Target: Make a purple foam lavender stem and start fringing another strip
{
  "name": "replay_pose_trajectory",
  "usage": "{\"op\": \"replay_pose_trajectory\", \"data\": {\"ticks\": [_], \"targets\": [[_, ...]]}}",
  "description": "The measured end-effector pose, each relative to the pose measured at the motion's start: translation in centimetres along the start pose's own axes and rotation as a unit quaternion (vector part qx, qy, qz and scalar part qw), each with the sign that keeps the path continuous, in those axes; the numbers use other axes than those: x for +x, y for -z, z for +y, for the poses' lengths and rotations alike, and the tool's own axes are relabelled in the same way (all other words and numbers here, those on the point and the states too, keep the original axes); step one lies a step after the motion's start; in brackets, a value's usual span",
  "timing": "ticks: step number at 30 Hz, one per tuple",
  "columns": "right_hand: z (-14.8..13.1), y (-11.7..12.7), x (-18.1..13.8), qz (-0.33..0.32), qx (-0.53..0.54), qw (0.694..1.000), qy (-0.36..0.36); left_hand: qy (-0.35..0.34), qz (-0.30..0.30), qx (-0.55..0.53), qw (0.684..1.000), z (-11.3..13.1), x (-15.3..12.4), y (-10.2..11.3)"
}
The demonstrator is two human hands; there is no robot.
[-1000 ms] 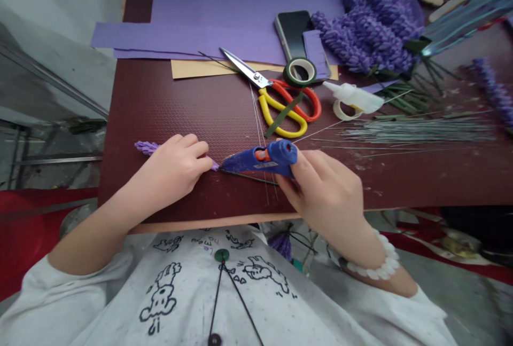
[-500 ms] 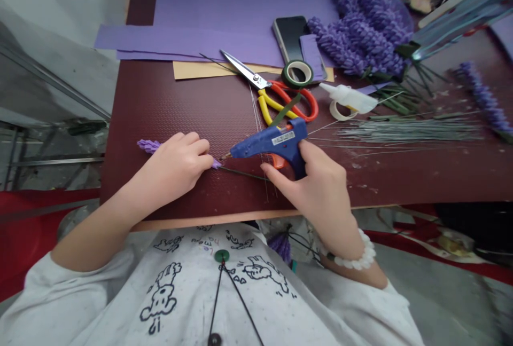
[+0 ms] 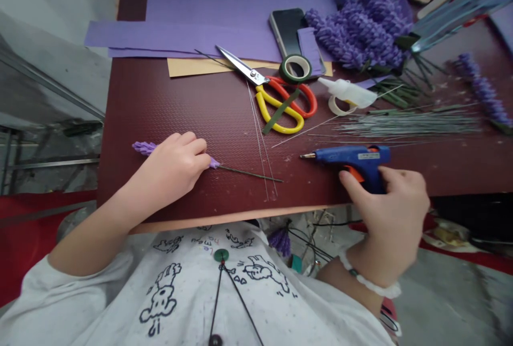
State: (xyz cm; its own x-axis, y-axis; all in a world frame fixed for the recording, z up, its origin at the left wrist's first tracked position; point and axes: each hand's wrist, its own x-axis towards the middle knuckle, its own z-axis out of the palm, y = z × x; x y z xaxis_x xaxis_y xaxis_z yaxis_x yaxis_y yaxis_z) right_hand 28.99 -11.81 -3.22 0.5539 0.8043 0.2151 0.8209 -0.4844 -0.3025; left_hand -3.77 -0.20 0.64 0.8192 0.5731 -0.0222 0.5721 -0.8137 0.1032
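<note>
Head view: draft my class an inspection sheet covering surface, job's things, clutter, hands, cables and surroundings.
Surface: dark red tabletop, textured, with pale specks
Job's things: purple flower spike on green stem; blue glue gun
Clutter: scissors, phone, tape roll, white bottle, wire bundle
Hands: left hand grips the spike; right hand holds the gun's handle
Cables: thin dark strands below the table edge; cannot tell whether cables
Surroundings: grey floor

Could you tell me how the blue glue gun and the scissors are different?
The glue gun is in the right hand, while the scissors lie free on the table. The glue gun is blue with an orange trigger; the scissors have one yellow handle and one red handle. The glue gun's nozzle points left in the picture, the scissors' blades up and left. Both have metallic tips.
</note>
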Motion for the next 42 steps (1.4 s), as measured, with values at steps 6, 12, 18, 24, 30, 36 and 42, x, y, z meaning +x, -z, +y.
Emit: {"op": "replay_pose_trajectory", "data": {"ticks": [6, 12, 18, 24, 30, 36, 42], "targets": [[-0.3, -0.2, 0.5, 0.013, -0.024, 0.998, -0.063, -0.001, -0.014, 0.005, 1.000, 0.0, 0.2, 0.1], [-5.2, -0.2, -1.6, 0.165, 0.118, 0.975, 0.094, -0.012, -0.063, 0.045, 0.997, 0.2, 1.3, 0.9], [-12.0, -1.2, -3.6, -0.047, 0.220, 0.925, 0.308, -0.015, -0.116, 0.049, 0.992, 0.1, 3.0, 1.7], [-14.8, -3.4, -4.7, -0.134, 0.195, 0.913, 0.333, 0.055, -0.198, 0.020, 0.979, -0.1, 4.8, 2.6], [-15.2, -4.3, -4.9, -0.138, 0.177, 0.922, 0.315, 0.112, -0.262, 0.052, 0.957, 1.1, 6.5, 3.9], [-15.7, -4.4, -5.1, -0.136, 0.158, 0.932, 0.297, 0.104, -0.228, 0.041, 0.967, 0.8, 5.6, 3.2], [-16.0, -4.4, -5.1, -0.141, 0.152, 0.936, 0.286, 0.098, -0.100, -0.055, 0.989, 0.1, 2.7, 0.8]]}}
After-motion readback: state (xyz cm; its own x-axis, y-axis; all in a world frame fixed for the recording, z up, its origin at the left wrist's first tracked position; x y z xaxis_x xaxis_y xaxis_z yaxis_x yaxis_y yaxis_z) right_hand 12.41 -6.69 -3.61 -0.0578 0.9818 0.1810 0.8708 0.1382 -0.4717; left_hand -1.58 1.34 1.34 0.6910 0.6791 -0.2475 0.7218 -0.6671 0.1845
